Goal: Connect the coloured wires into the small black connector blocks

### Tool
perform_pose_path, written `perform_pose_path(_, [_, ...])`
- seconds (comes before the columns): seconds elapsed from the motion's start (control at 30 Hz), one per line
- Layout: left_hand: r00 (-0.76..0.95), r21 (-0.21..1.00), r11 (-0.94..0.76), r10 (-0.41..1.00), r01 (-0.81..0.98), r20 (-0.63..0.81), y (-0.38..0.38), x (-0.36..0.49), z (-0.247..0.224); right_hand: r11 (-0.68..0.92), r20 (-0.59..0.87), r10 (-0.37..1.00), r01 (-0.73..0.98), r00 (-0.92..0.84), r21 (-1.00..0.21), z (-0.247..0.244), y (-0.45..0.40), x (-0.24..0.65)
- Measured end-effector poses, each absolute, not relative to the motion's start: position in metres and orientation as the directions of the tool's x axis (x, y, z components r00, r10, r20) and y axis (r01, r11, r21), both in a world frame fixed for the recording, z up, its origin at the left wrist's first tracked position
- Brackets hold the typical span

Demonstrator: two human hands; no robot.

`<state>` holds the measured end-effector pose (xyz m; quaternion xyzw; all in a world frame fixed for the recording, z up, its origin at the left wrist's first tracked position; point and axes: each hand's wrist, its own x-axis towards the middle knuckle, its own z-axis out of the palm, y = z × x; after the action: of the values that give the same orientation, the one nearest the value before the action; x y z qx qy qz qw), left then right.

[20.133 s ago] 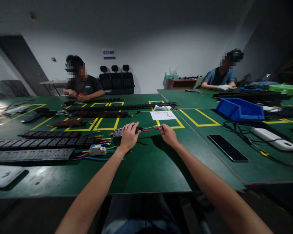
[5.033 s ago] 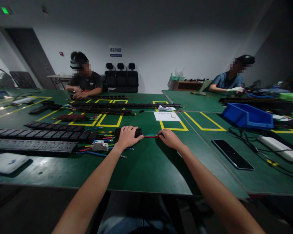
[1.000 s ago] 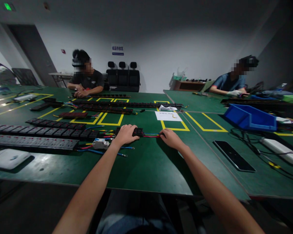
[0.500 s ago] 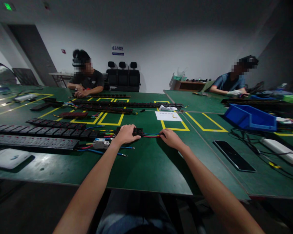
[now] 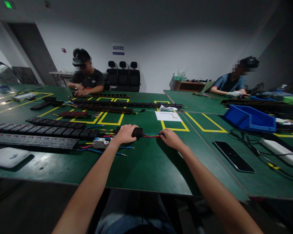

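Note:
My left hand (image 5: 125, 134) is closed over a short black socket module (image 5: 139, 132), whose right end shows past my fingers. Red, blue and green wires (image 5: 151, 135) run out of that end to the right. Their far ends are pinched in the fingertips of my right hand (image 5: 171, 138), which hides the tips. Left of my left hand, a white circuit breaker (image 5: 100, 143) with wires lies beside the ends of long black socket strips (image 5: 34, 140). Blue leads with ring terminals (image 5: 124, 155) stick out below my left hand.
A phone (image 5: 233, 156), a blue bin (image 5: 250, 118) and a white power strip (image 5: 282, 151) with black cables lie to the right. A paper sheet (image 5: 168, 116) lies ahead. A white device (image 5: 8, 157) sits front left. Two co-workers (image 5: 88, 79) sit across the green table.
My left thumb has drawn in slightly to the left, so more of the black module shows. My right hand stays on the wires.

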<state>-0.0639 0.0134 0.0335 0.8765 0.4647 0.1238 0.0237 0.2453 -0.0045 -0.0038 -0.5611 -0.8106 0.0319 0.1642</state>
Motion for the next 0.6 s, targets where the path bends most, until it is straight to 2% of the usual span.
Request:
perform_pose_path(0.23, [0.571, 0.197, -0.596, 0.803, 0.779, 0.172, 0.0156, -0.0685, 0.0362, 0.368, 0.225, 0.921, 0.9, -0.319, -0.232, -0.003, -0.0049, 0.2454])
perform_pose_path(0.47, [0.576, 0.192, -0.6, 0.8, 0.777, 0.171, 0.0153, -0.0692, 0.0395, 0.364, 0.222, 0.923, 0.902, -0.315, -0.231, -0.0035, -0.0047, 0.2451])
perform_pose_path(0.6, [0.559, 0.15, -0.584, 0.809, 0.798, 0.18, 0.0062, -0.0694, 0.0334, 0.365, 0.231, 0.921, 0.903, -0.314, -0.228, -0.0045, -0.0039, 0.2445])
